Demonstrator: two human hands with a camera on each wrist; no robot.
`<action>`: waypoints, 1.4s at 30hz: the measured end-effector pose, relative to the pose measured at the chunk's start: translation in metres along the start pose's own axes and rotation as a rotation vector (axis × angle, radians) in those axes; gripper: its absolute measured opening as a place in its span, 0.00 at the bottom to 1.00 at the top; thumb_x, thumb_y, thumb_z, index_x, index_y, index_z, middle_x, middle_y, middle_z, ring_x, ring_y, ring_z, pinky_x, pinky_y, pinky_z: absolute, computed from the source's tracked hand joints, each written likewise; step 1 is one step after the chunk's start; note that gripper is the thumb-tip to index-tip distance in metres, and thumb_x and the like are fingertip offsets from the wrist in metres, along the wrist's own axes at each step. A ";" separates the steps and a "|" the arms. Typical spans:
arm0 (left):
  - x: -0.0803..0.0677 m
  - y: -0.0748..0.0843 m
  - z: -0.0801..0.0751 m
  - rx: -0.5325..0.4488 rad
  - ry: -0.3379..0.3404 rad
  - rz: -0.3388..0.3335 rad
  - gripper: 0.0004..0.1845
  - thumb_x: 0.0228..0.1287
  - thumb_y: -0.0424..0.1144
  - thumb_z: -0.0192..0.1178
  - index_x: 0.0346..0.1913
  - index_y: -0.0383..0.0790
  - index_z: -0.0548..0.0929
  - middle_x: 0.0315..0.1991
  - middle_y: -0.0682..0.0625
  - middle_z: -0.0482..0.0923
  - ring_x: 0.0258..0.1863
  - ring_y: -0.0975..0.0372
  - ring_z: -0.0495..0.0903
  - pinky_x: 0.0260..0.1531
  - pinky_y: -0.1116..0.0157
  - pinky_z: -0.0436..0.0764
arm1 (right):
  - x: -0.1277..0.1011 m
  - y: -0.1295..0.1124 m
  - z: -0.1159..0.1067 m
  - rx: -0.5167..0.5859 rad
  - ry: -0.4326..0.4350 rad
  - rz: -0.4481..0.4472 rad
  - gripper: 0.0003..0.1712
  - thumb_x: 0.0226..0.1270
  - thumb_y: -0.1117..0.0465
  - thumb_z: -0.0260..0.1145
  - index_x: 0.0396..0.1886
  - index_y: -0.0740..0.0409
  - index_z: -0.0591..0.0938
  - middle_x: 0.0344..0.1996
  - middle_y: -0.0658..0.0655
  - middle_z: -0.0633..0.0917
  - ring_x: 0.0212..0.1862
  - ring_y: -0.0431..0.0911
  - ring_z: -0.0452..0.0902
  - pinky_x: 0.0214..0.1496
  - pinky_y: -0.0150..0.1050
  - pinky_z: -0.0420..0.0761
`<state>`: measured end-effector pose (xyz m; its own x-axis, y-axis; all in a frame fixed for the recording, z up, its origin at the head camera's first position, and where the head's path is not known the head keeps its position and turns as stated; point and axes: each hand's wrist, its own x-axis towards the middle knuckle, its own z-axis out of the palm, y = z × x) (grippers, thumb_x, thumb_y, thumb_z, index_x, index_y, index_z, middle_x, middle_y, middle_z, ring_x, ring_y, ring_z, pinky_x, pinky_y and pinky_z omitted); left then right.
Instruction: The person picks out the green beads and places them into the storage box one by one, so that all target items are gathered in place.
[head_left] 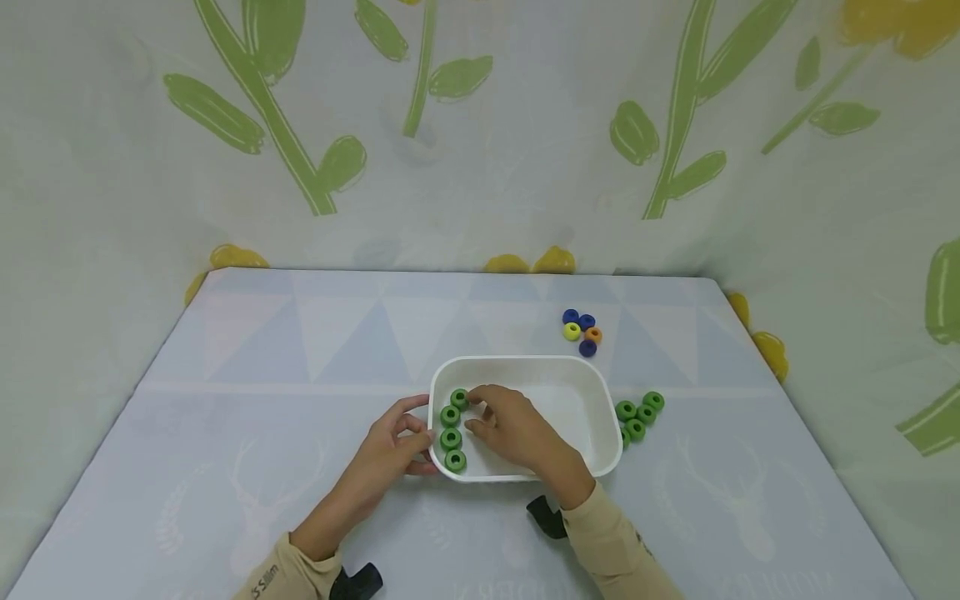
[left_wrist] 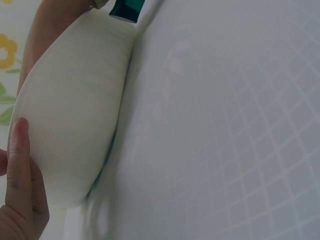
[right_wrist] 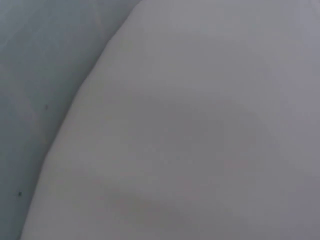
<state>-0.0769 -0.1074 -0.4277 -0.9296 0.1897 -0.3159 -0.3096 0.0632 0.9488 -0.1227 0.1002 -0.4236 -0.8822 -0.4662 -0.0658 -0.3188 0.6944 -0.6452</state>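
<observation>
Left hand curled round left end wall of white rounded-rectangle plastic tray, thumb on rim, fingers on outer wall; left wrist view confirms a finger flat vs. tray's outside. Right hand inside tray, fingertips narrowed at topmost green plastic ring; looks like a pinch on it, grip partly hidden. Right wrist view only blank white tray surface, no help.

Progress, judged from layout: 4 green rings in tray, lined up in a column just beside left hand, along left wall – top one at right fingertips, 3 more green rings below. Approx. half done. Left outside: cluster of green rings on table, just right of tray, beyond right wrist. Small mixed group of blue, yellow, orange rings farther off, behind tray, untouched.
</observation>
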 end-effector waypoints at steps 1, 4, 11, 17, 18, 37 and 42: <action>0.000 0.000 0.000 0.000 -0.001 -0.001 0.31 0.69 0.30 0.55 0.74 0.39 0.63 0.44 0.41 0.75 0.31 0.60 0.84 0.35 0.63 0.91 | 0.000 0.000 0.000 0.005 -0.002 -0.002 0.19 0.69 0.62 0.67 0.58 0.60 0.80 0.52 0.57 0.85 0.47 0.48 0.81 0.49 0.43 0.84; 0.000 0.000 0.001 0.002 0.000 -0.004 0.31 0.69 0.30 0.55 0.74 0.40 0.63 0.44 0.41 0.75 0.31 0.60 0.84 0.35 0.63 0.90 | 0.000 0.000 0.002 0.011 -0.005 -0.004 0.21 0.69 0.61 0.67 0.60 0.60 0.79 0.55 0.58 0.84 0.51 0.50 0.81 0.54 0.47 0.84; 0.000 0.001 0.001 0.002 0.004 -0.008 0.31 0.70 0.30 0.55 0.74 0.40 0.63 0.43 0.42 0.75 0.31 0.61 0.84 0.35 0.63 0.90 | 0.001 0.000 0.004 -0.001 -0.005 -0.030 0.23 0.69 0.61 0.67 0.62 0.59 0.78 0.58 0.59 0.83 0.57 0.53 0.80 0.62 0.51 0.82; 0.001 0.001 0.001 0.002 0.002 -0.006 0.31 0.70 0.30 0.55 0.74 0.40 0.63 0.43 0.42 0.75 0.32 0.61 0.84 0.35 0.64 0.90 | -0.003 -0.002 -0.002 0.000 0.000 -0.016 0.22 0.70 0.59 0.66 0.63 0.57 0.78 0.60 0.57 0.83 0.58 0.53 0.81 0.62 0.51 0.83; 0.001 0.001 0.001 0.003 0.005 -0.007 0.31 0.70 0.30 0.55 0.74 0.40 0.63 0.43 0.42 0.75 0.32 0.61 0.84 0.35 0.63 0.90 | -0.004 -0.002 -0.004 0.005 0.002 -0.006 0.22 0.71 0.59 0.66 0.63 0.56 0.78 0.60 0.56 0.82 0.58 0.52 0.81 0.61 0.50 0.84; 0.003 -0.002 0.003 0.002 0.037 0.004 0.30 0.68 0.29 0.56 0.72 0.42 0.66 0.41 0.44 0.75 0.31 0.59 0.84 0.35 0.61 0.91 | -0.071 0.061 -0.078 0.025 0.564 0.103 0.13 0.72 0.60 0.65 0.53 0.56 0.84 0.50 0.55 0.86 0.47 0.47 0.83 0.42 0.28 0.82; 0.002 -0.001 0.002 0.006 0.051 0.015 0.30 0.68 0.29 0.56 0.73 0.41 0.66 0.41 0.45 0.74 0.31 0.60 0.84 0.34 0.62 0.91 | -0.086 0.090 -0.086 0.011 0.608 0.224 0.14 0.74 0.56 0.63 0.54 0.56 0.84 0.51 0.56 0.87 0.45 0.30 0.77 0.41 0.23 0.79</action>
<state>-0.0779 -0.1052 -0.4290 -0.9433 0.1402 -0.3009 -0.2942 0.0669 0.9534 -0.1055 0.2495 -0.4102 -0.9668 0.0856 0.2408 -0.1030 0.7316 -0.6739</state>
